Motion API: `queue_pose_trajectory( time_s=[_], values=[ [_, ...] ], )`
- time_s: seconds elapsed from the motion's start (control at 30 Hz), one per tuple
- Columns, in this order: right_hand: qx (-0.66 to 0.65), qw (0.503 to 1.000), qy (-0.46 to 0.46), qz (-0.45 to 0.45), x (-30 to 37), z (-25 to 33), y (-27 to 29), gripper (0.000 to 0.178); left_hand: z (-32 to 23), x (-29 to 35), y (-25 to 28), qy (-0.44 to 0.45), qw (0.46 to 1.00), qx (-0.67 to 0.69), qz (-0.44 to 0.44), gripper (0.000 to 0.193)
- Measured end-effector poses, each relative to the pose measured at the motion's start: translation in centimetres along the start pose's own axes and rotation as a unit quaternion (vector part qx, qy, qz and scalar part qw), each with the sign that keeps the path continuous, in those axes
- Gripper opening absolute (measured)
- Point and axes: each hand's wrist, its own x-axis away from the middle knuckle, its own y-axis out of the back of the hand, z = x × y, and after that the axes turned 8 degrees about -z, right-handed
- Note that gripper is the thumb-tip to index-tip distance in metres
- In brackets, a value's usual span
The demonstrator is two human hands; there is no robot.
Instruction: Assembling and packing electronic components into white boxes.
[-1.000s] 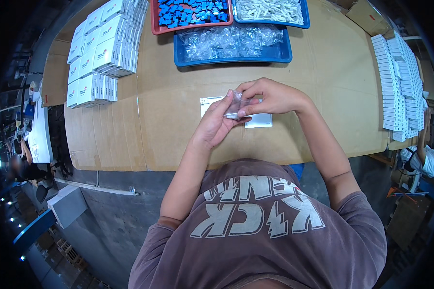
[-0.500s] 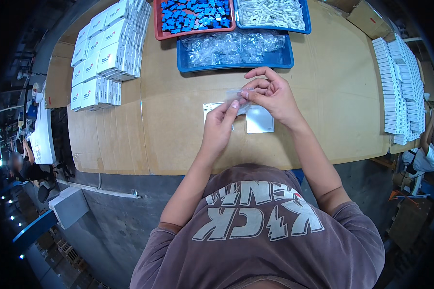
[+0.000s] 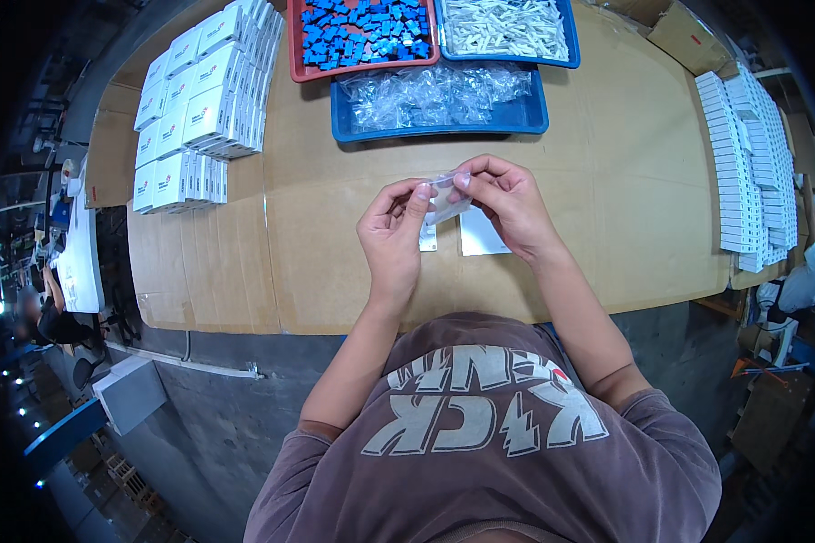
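Between both hands I hold a small clear plastic bag [image 3: 445, 201] by its upper edge. My left hand [image 3: 397, 226] pinches the left corner with thumb and fingers. On the other corner, my right hand [image 3: 507, 199] keeps a pinch grip. Whether anything lies inside the bag is too small to tell. Below the hands, a white flat card or box [image 3: 482, 233] lies on the cardboard-covered table. Another white flat piece [image 3: 428, 239] shows beside it, mostly covered by my left hand.
Ahead stand a blue tray of clear bags [image 3: 349, 136], a red tray of blue parts [image 3: 306, 72] and a blue tray of white pieces [image 3: 570, 56]. White boxes [image 3: 186, 118] are stacked at left, more boxes [image 3: 743, 181] at right. A person [image 3: 56, 312] is at far left.
My right hand has come down and now pinches the bag's right corner. My left hand has shifted slightly left, and the bag is spread between the hands.
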Motion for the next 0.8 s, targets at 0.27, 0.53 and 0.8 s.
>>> queue_pose_trajectory(
  time_s=[0.27,0.53,0.8],
  values=[
    [0.02,1.0,0.006,-0.006,-0.1,-0.3,-0.5,0.017,-0.2,0.2,0.5,-0.042,0.998,-0.049,-0.003,0.013],
    [0.015,1.0,0.009,0.009,-0.7,-1.1,-0.9,0.014,0.0,0.2,0.5,-0.064,0.998,-0.008,-0.026,0.02],
    [0.056,0.994,0.094,0.019,-0.8,-0.6,-1.9,0.012,-0.5,-0.4,0.1,-0.015,0.999,0.035,-0.029,0.017]
  ],
)
